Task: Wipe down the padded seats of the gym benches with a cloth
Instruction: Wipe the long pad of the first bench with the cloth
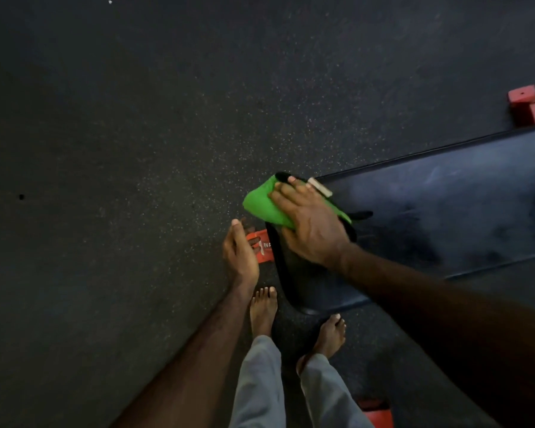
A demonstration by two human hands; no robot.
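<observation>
The green cloth (264,205) is being pressed flat against the near end of the dark padded bench (445,208) by the right hand (309,223), fingers spread straight over it, nothing clenched. The left hand (240,253) is being held released above the speckled floor (136,149), just beside an orange frame foot (264,247).

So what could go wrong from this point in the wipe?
The green cloth sits at the very end of the bench pad, part of it hanging past the edge under the right hand; another stroke that way could slide it off onto the floor. The left hand hangs free, bracing nothing, so hard pressure may unbalance the person. Bare feet stand close to the red frame foot, a likely toe-stub.
</observation>
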